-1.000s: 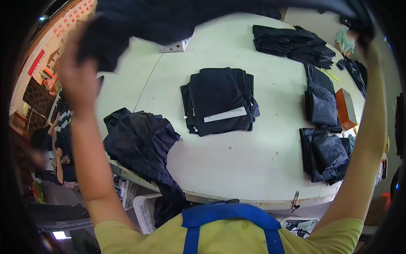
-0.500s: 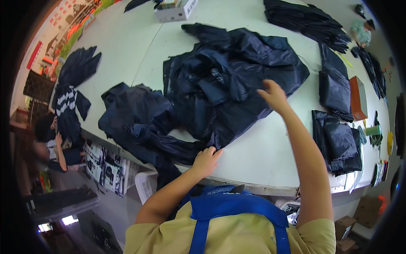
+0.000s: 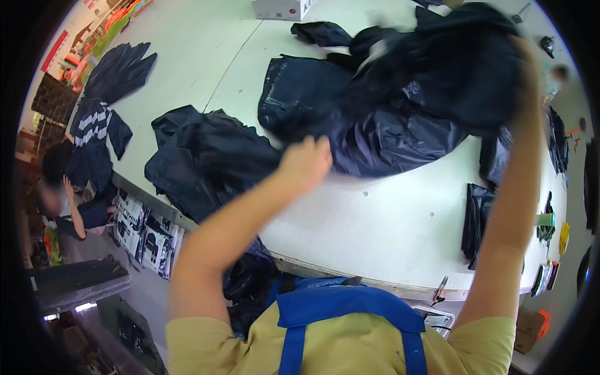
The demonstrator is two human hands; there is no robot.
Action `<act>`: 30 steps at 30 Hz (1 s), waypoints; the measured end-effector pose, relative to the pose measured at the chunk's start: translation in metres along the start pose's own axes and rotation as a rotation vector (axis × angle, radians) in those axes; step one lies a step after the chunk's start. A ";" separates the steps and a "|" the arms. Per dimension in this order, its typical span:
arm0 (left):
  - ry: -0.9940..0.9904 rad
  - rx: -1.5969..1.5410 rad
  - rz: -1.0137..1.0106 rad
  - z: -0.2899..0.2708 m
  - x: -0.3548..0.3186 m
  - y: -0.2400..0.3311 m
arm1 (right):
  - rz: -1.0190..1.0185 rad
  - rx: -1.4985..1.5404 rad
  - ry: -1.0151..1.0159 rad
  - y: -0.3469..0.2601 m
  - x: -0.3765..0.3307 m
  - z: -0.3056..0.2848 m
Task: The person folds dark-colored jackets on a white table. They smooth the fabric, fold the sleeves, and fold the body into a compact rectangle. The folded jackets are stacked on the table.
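Hands [image 3: 304,164] lift glossy, crumpled dark jacket [image 3: 400,106].

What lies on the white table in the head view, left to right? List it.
Striped dark garment → crumpled dark jacket → left hand → dark jacket being lifted → right hand gripping it → small green thing by the table's right edge.

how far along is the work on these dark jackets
Done: none shows finished on the white table. In hand: the left hand and right hand lift a dark jacket. Left: a crumpled dark pile at the near edge.
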State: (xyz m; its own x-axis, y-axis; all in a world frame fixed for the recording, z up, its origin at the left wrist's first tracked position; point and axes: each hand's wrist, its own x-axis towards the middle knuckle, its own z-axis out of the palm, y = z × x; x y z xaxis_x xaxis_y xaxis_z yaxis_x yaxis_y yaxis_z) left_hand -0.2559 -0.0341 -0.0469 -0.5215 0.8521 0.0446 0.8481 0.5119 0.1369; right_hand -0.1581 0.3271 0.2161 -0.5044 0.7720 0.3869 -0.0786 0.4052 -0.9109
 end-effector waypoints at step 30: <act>-0.619 -2.915 -0.687 0.098 -0.237 0.096 | 0.995 0.529 -0.143 0.058 -0.487 0.004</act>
State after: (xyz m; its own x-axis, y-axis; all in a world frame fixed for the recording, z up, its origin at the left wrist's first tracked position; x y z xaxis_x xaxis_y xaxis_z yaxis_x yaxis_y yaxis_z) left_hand -0.0417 -0.1761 -0.1409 -0.0735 0.9326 -0.3533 -0.9854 -0.1225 -0.1183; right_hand 0.0793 -0.0278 -0.0260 -0.6368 0.5589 -0.5312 0.0757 -0.6402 -0.7645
